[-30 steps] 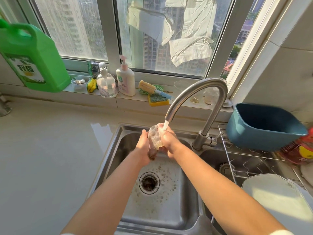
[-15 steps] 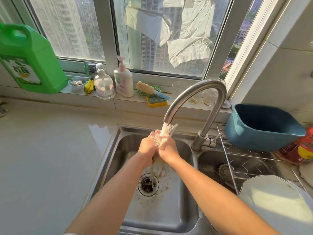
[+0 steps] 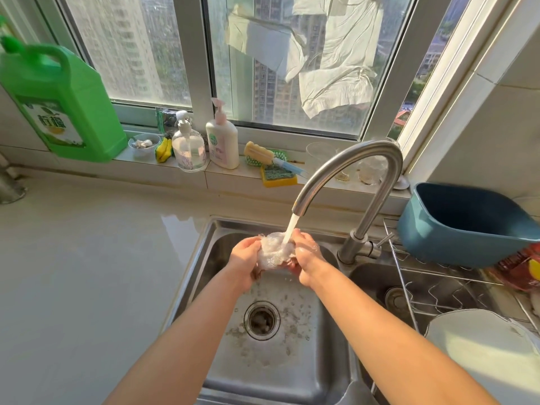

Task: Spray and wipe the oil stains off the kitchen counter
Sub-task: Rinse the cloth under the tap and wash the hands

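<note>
Wet cloth [image 3: 274, 252] between both hands

Two pump bottles [image 3: 188, 149] [image 3: 222, 141], one green jug [image 3: 62, 103].

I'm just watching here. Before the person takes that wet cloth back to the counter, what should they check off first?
1. Cloth held in both hands, left hand and right hand: ok.
2. Cloth rinsed clean: cannot tell; it looks foamy under the stream.
3. Faucet turned off: not ok, water is running.
4. Cloth wrung out: not ok, it sits under the water.
5. Sink draining: ok, no standing water, only suds around the drain.
6. Counter free for wiping: ok, the stretch left of the sink is bare; oil stains cannot be made out from here.
</note>
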### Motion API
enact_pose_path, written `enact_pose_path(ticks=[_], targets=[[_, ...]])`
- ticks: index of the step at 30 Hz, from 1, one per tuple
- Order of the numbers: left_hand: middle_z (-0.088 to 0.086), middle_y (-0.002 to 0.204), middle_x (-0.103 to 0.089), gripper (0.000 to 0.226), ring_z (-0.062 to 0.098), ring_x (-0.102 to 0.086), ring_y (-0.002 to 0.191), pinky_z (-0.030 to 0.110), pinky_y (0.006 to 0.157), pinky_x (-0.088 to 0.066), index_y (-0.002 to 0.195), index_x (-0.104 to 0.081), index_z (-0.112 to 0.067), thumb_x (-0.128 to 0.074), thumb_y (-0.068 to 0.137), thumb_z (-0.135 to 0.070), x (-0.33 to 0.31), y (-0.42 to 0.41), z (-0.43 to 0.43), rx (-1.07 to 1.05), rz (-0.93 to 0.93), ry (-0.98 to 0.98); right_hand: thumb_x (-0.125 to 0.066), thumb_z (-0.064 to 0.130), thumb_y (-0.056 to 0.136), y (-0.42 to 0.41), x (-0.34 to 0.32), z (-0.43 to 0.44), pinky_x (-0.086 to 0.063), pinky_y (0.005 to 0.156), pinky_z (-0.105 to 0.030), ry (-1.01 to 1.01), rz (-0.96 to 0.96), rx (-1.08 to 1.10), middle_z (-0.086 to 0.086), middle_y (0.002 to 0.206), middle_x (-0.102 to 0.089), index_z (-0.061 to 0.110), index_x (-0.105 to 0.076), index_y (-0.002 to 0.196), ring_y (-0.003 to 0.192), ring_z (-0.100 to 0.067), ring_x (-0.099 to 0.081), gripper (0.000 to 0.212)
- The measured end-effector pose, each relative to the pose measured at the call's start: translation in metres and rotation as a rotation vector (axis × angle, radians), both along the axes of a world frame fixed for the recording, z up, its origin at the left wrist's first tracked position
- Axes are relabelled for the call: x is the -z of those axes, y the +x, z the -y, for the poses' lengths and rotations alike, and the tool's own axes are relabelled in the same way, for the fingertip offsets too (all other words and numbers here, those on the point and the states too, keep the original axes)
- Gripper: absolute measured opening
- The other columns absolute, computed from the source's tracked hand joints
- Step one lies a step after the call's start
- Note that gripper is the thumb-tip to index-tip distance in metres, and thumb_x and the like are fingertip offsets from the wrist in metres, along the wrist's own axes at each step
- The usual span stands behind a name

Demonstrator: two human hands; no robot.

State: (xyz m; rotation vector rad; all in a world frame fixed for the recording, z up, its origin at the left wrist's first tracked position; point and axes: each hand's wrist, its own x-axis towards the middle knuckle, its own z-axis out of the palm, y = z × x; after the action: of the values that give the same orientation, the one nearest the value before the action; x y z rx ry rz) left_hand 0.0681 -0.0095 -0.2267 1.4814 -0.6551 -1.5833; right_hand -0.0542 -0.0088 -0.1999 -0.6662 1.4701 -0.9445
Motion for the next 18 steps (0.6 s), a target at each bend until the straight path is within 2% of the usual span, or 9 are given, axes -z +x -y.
enact_pose_path(ticks=[2,4,6,8,9,12,15,16,18], targets=[[0.01,0.075,-0.063,0.025,0.019,-0.056,0.06,0.026,0.051,-0.047,0.112,-0.064,0.002,-0.042,0.101,-0.006,0.002,-0.004,0.0,-0.006,-0.025,0.064,-0.042,0.029,0.099,0.003,-0.001,-0.001,-0.035,0.045,-0.021,0.013,0.068,-0.069,-0.001,0.075,-0.06,0.024,-0.059,0.092,0.052,-0.014,-0.051,0.019],[0.007,0.06,-0.063,0.033,0.018,-0.053,0.05,0.022,0.047,-0.037,0.091,-0.068,-0.004,-0.043,0.099,-0.025,-0.003,-0.014,0.0,0.01,-0.122,0.116,-0.044,0.027,0.098,0.008,-0.008,-0.002,-0.04,0.048,-0.023,-0.01,0.096,-0.084,-0.001,0.074,-0.062,0.024,-0.061,0.086,0.055,-0.015,-0.055,0.021],[0.009,0.072,-0.07,0.047,0.022,-0.061,0.063,0.028,0.058,-0.042,0.093,-0.068,-0.012,-0.035,0.1,-0.045,-0.012,-0.023,-0.001,-0.033,-0.211,0.148,-0.042,0.038,0.099,0.012,-0.01,0.001,-0.051,0.063,-0.029,-0.078,-0.031,-0.064,-0.002,0.091,-0.065,0.028,-0.06,0.095,0.074,-0.018,-0.061,0.021],[0.014,0.095,-0.072,0.049,0.026,-0.066,0.08,0.033,0.069,-0.05,0.108,-0.063,-0.013,-0.026,0.103,-0.045,-0.015,-0.03,0.004,-0.054,-0.167,0.11,-0.044,0.049,0.095,0.011,-0.007,0.0,-0.052,0.088,-0.039,-0.141,-0.276,-0.09,-0.003,0.113,-0.055,0.035,-0.053,0.113,0.097,-0.021,-0.058,0.025],[0.016,0.098,-0.07,0.044,0.026,-0.066,0.08,0.032,0.066,-0.051,0.111,-0.06,-0.013,-0.027,0.104,-0.041,-0.016,-0.033,0.005,-0.026,-0.13,0.066,-0.046,0.049,0.093,0.009,-0.007,-0.002,-0.05,0.092,-0.041,-0.151,-0.373,-0.118,-0.003,0.117,-0.047,0.035,-0.046,0.122,0.102,-0.023,-0.054,0.031],[0.004,0.063,-0.058,0.028,0.013,-0.05,0.048,0.021,0.046,-0.035,0.083,-0.061,-0.017,-0.041,0.1,-0.026,-0.023,-0.037,0.003,0.143,0.036,-0.031,-0.049,0.044,0.094,0.008,-0.004,-0.01,-0.049,0.083,-0.041,-0.226,-0.537,-0.15,-0.004,0.113,-0.038,0.028,-0.035,0.126,0.095,-0.028,-0.052,0.039],[0.0,0.065,-0.051,0.021,0.012,-0.045,0.053,0.023,0.048,-0.031,0.075,-0.053,-0.019,-0.052,0.093,-0.029,-0.024,-0.04,0.004,0.216,0.168,-0.094,-0.044,0.04,0.098,0.009,-0.001,-0.013,-0.047,0.069,-0.032,-0.275,-0.367,-0.004,-0.006,0.102,-0.058,0.042,-0.041,0.09,0.086,-0.023,-0.057,0.009],[0.001,0.067,-0.049,0.022,0.014,-0.045,0.055,0.025,0.049,-0.031,0.076,-0.053,-0.017,-0.052,0.089,-0.035,-0.024,-0.041,0.004,0.223,0.168,-0.104,-0.04,0.041,0.098,0.009,0.001,-0.01,-0.045,0.065,-0.029,-0.244,-0.283,0.048,-0.004,0.09,-0.062,0.039,-0.045,0.078,0.081,-0.023,-0.058,0.022],[0.003,0.068,-0.048,0.026,0.013,-0.045,0.053,0.023,0.045,-0.032,0.081,-0.053,-0.015,-0.05,0.086,-0.041,-0.022,-0.043,0.007,0.194,0.074,-0.074,-0.035,0.045,0.098,0.008,0.0,-0.007,-0.043,0.065,-0.029,-0.177,-0.21,0.05,-0.004,0.08,-0.062,0.025,-0.05,0.079,0.073,-0.019,-0.057,0.032]])
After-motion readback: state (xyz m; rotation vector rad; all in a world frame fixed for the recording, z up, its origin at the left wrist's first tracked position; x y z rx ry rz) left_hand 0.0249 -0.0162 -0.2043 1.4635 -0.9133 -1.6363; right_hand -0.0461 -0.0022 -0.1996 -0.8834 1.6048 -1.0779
